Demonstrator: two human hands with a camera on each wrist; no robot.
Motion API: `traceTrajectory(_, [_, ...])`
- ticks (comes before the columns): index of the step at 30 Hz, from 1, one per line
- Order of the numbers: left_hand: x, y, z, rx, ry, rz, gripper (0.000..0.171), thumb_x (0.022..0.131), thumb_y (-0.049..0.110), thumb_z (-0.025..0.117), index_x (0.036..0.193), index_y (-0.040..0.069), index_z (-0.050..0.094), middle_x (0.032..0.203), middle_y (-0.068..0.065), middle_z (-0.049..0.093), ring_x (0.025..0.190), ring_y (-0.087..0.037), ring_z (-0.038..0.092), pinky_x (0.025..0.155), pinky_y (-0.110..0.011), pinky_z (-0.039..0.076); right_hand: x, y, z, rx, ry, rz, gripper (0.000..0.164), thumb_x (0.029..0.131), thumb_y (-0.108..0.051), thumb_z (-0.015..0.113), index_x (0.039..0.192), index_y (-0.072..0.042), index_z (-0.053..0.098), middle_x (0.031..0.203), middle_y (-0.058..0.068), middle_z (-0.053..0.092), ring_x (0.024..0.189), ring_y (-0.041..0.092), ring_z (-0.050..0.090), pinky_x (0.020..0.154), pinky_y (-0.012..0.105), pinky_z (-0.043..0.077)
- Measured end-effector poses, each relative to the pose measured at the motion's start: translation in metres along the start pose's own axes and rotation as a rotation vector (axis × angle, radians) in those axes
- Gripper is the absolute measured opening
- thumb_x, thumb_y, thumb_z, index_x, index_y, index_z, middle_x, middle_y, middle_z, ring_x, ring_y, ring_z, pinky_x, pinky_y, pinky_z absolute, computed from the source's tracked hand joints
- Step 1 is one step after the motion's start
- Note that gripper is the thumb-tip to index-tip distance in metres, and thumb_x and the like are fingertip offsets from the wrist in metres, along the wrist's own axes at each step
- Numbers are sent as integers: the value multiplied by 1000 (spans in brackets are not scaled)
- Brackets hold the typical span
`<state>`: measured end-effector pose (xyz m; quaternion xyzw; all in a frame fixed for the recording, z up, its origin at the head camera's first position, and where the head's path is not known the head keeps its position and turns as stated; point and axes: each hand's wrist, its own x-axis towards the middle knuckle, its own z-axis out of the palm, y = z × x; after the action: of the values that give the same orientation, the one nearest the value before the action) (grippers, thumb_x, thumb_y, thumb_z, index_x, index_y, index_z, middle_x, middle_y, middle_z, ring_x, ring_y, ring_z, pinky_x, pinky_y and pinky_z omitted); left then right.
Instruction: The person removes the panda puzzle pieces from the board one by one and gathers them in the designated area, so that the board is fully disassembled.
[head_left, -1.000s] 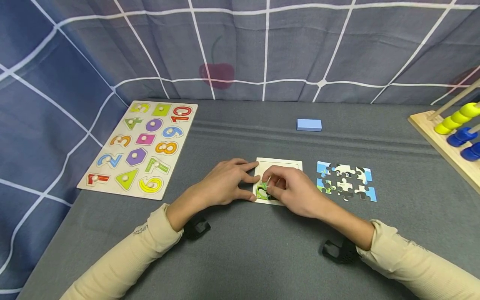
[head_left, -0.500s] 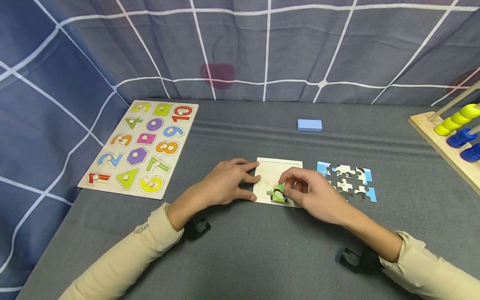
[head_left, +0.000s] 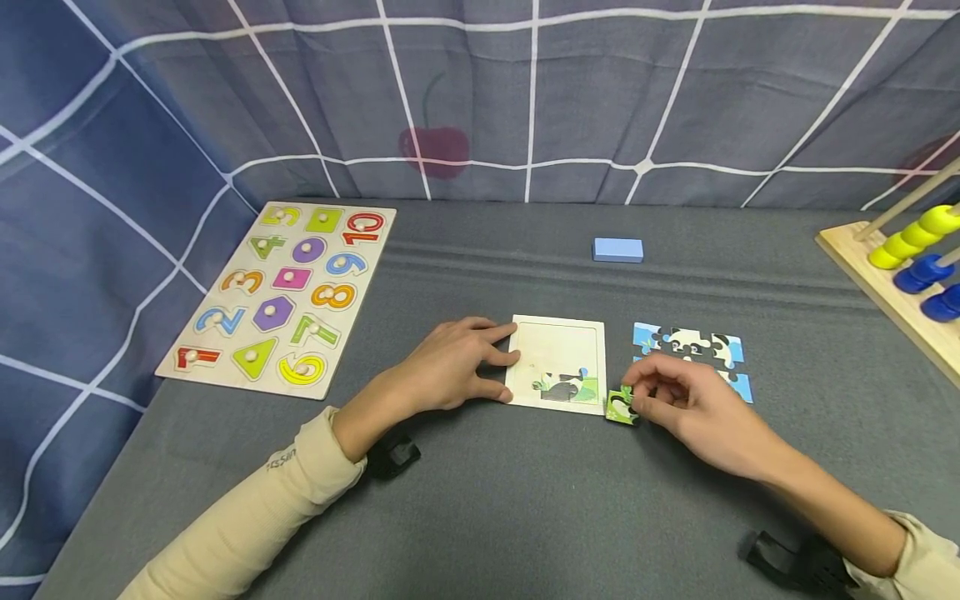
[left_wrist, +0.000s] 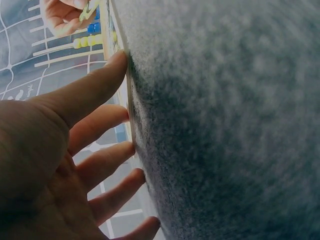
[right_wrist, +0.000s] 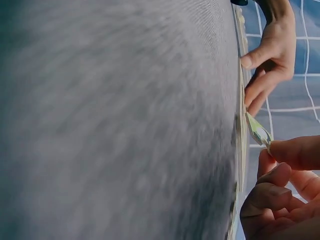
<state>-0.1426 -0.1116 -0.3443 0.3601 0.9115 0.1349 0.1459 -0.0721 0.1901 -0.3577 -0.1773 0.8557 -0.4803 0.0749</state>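
Observation:
My right hand (head_left: 701,412) pinches a green and black puzzle piece (head_left: 622,407) between thumb and forefinger, just right of the wooden puzzle tray (head_left: 558,342). In the right wrist view that puzzle piece (right_wrist: 258,131) is tilted. My left hand (head_left: 453,367) touches the tray's left edge with straight, spread fingers, seen closer in the left wrist view, where the left hand (left_wrist: 75,145) lies along the thin edge. A panda picture shows at the tray's lower part. Joined panda puzzle pieces (head_left: 686,342) lie right of the tray, partly hidden behind my right hand.
A number and shape peg board (head_left: 281,292) lies at the left. Farther back is a small blue block (head_left: 618,250). The wooden base of a bead abacus (head_left: 892,300) stands at the right edge. A checked cloth (head_left: 480,92) hangs behind the grey tabletop.
My right hand has lifted the green puzzle piece from the tray's lower left and carried it rightward, past the tray's right edge. The left hand has stayed put.

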Motion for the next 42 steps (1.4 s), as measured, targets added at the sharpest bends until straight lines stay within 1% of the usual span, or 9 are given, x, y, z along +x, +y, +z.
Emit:
traceTrajectory(6, [0, 0, 0, -10, -4, -3, 54, 84, 39, 78, 131, 16, 67, 153, -7, 41, 137, -32, 40, 105, -59, 33, -9, 2, -13, -42, 33, -9, 17, 92, 2, 65, 95, -14, 66, 76, -2, 59, 61, 11, 51, 53, 26, 41])
traceTrajectory(9, [0, 0, -1, -10, -6, -5, 54, 84, 39, 78, 131, 16, 67, 154, -6, 41, 137, -32, 39, 105, -59, 33, -11, 5, -16, -54, 29, -17, 18, 91, 4, 66, 96, -13, 67, 77, -2, 61, 61, 10, 52, 53, 25, 41])
traceTrajectory(16, [0, 1, -1, -12, -8, -11, 54, 84, 39, 78, 131, 17, 66, 154, -5, 40, 138, -31, 38, 105, -60, 32, -13, 13, -13, -137, 37, -16, 19, 89, 4, 67, 100, -11, 68, 79, -5, 59, 59, 7, 48, 52, 23, 39])
traceTrajectory(22, [0, 1, 0, -9, -2, -8, 54, 84, 39, 78, 131, 17, 66, 154, -5, 40, 137, -31, 39, 105, -59, 33, -13, 12, -11, -203, 45, -18, 23, 83, 3, 74, 103, -8, 67, 80, -4, 56, 58, 6, 46, 51, 23, 38])
traceTrajectory(27, [-1, 2, -1, -9, -6, -13, 54, 84, 39, 78, 131, 17, 66, 154, -5, 40, 137, -31, 39, 106, -58, 32, -16, 10, -11, -315, 67, -15, 31, 79, -6, 81, 107, -11, 69, 85, -6, 55, 60, 3, 42, 53, 24, 35])
traceTrajectory(30, [-1, 2, 0, -11, -8, -18, 54, 84, 39, 78, 131, 17, 66, 154, -4, 40, 137, -30, 39, 106, -58, 32, -18, 9, -10, -364, 70, -5, 37, 77, -11, 84, 111, -12, 69, 88, -8, 55, 61, 2, 41, 55, 24, 35])
traceTrajectory(36, [-1, 1, 0, -13, -5, -11, 54, 84, 39, 78, 131, 16, 66, 154, -5, 40, 137, -31, 39, 106, -59, 32, -18, 9, -7, -421, 76, 0, 41, 74, -11, 87, 111, -13, 68, 89, -8, 52, 65, 2, 41, 56, 25, 35])
traceTrajectory(42, [-2, 2, -1, -5, -3, -7, 54, 84, 39, 78, 131, 16, 67, 154, -5, 40, 137, -32, 39, 105, -59, 33, -17, 7, -5, -447, 91, 1, 41, 73, -14, 87, 109, -12, 69, 87, -9, 52, 65, 2, 42, 56, 26, 35])
